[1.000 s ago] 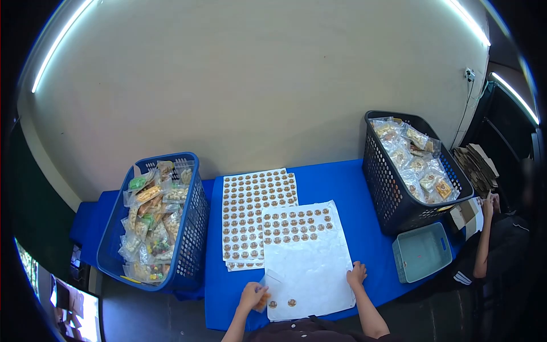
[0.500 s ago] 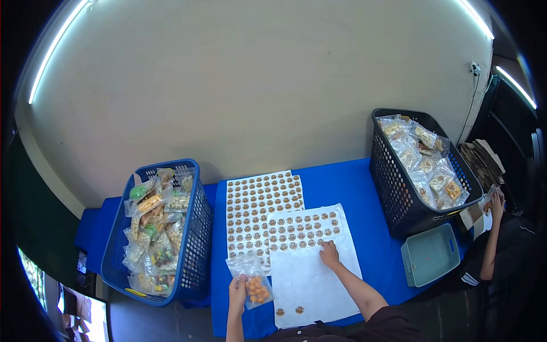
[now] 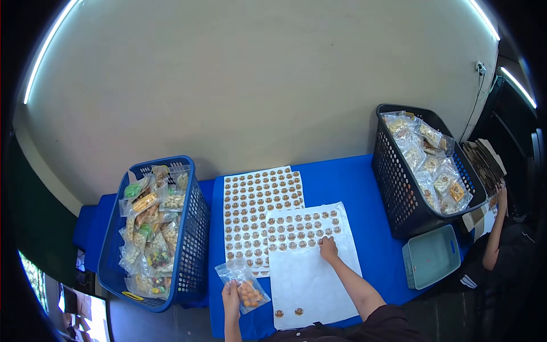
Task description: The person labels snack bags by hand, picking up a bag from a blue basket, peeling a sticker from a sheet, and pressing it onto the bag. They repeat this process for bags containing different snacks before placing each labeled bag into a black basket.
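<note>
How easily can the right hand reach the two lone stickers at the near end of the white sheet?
Probably yes. Only bare sheet seems to lie between the right hand and those two stickers, and the bag in the left hand is off to one side.

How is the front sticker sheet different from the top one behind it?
The front sheet is mostly bare; the back sheet is full of stickers wherever it shows. The front sheet lies on top; the back sheet is partly tucked under it. Both are white with round brownish stickers.
</note>
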`<state>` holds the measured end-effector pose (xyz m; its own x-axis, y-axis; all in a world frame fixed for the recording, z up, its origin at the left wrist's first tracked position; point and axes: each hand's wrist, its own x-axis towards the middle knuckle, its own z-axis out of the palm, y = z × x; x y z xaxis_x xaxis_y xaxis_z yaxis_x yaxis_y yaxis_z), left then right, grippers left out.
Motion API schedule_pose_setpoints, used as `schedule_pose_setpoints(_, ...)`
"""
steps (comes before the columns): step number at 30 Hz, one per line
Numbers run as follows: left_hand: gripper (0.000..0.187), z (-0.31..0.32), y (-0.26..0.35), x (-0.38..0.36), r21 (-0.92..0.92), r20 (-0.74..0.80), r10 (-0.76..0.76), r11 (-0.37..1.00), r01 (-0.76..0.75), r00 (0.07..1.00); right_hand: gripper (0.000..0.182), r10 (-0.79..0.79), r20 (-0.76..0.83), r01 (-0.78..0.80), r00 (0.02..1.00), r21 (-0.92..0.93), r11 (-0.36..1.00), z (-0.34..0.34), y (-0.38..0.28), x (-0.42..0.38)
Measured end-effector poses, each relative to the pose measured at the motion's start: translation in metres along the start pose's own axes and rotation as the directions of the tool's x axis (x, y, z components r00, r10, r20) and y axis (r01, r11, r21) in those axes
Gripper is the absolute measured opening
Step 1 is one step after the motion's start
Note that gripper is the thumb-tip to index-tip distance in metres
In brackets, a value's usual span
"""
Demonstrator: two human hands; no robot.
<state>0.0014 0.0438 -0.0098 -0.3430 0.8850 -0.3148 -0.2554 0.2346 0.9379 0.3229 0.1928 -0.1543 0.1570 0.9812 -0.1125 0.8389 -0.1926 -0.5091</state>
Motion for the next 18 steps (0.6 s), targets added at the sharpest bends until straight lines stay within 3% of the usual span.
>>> schedule_pose_setpoints(3, 0.024, 0.005, 0.002, 0.002, 0.017, 0.007, 0.024, 1.0, -0.024, 1.0, 0.025, 0.066, -0.13, -0.06, 0.989, 0.051, 0.997, 0.003, -0.007, -0.004)
schedule_pose_setpoints(8, 0.024, 0.009, 0.012, -0.006, 0.034, -0.001, 0.039, 0.999, -0.039, 0.999, 0.023, 0.026, -0.185, -0.021, 0.982, 0.029, 0.999, 0.001, -0.009, -0.011)
schedule_pose_setpoints(18, 0.025, 0.002, 0.013, -0.004, 0.001, 0.024, 0.068, 0.998, -0.068, 0.997, 0.014, 0.074, -0.142, -0.063, 0.987, 0.076, 0.995, 0.013, 0.005, 0.019)
